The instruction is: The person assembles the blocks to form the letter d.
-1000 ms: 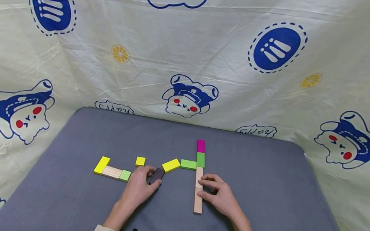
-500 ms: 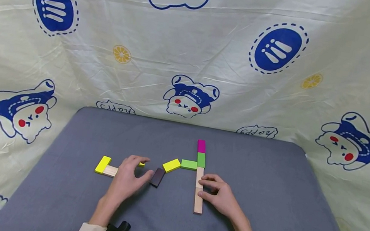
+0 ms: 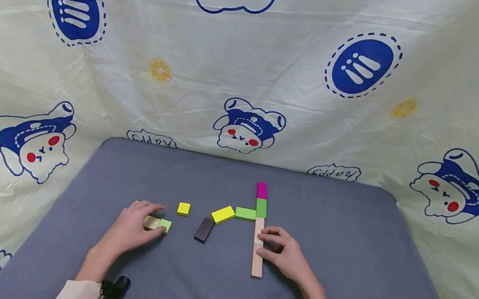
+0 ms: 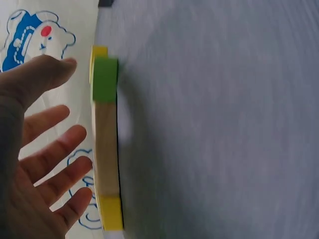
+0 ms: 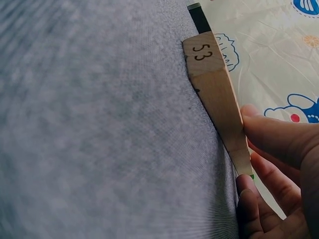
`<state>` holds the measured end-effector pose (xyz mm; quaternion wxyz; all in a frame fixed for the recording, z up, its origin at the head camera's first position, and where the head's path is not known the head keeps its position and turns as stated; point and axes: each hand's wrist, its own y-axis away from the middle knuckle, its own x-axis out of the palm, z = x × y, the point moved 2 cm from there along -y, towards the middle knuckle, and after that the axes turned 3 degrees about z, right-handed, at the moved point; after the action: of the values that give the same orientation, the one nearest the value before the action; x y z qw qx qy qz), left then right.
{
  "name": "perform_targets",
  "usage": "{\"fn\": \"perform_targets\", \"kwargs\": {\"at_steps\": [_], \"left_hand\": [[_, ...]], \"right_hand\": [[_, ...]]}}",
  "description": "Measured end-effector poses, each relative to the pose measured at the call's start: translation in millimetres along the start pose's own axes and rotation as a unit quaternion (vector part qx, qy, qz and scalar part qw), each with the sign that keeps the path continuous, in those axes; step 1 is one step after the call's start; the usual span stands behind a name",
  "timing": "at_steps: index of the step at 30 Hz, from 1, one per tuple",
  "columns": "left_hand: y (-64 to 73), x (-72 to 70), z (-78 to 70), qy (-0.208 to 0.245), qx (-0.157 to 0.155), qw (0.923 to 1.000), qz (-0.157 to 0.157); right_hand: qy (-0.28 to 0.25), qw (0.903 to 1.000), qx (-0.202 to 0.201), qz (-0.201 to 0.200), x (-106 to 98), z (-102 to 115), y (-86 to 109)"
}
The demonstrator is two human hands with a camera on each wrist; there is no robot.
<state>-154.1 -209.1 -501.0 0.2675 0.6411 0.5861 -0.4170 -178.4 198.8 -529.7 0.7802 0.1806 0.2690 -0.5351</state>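
My left hand hovers over the left row of blocks, fingers spread. Between its thumb and index finger, in the head view, show a plain wooden block and a light-green block. A yellow block ends that row in the left wrist view; the hand mostly covers it from above. With loosely bent fingers, my right hand rests against the column's two plain wooden blocks. The far one and the near one lie end to end. "53" marks the near block's end.
Beyond the plain blocks lie a green block and a magenta block. Another green block, a slanted yellow block and a dark block branch left. A yellow block lies alone on the grey table.
My left hand has let go of the dark block and moved left to the row with the light-green block. The right hand stays in place at the plain blocks.
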Motion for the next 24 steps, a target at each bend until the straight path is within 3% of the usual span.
{"fn": "perform_targets", "kwargs": {"at_steps": [6,14,24], "left_hand": [[-0.1,-7.8,13.7,-0.042,0.011,0.9985,0.034],[-1.0,-8.8,14.5,-0.067,0.035,0.9951,0.063],[1.2,-8.9,15.7,-0.065,0.051,0.9955,0.046]], "right_hand": [[-0.006,1.0,-0.001,0.002,-1,0,0.6],[-0.009,1.0,0.004,0.001,-2,0,0.4],[-0.011,0.9999,0.0,-0.001,-2,-1,0.2]]}}
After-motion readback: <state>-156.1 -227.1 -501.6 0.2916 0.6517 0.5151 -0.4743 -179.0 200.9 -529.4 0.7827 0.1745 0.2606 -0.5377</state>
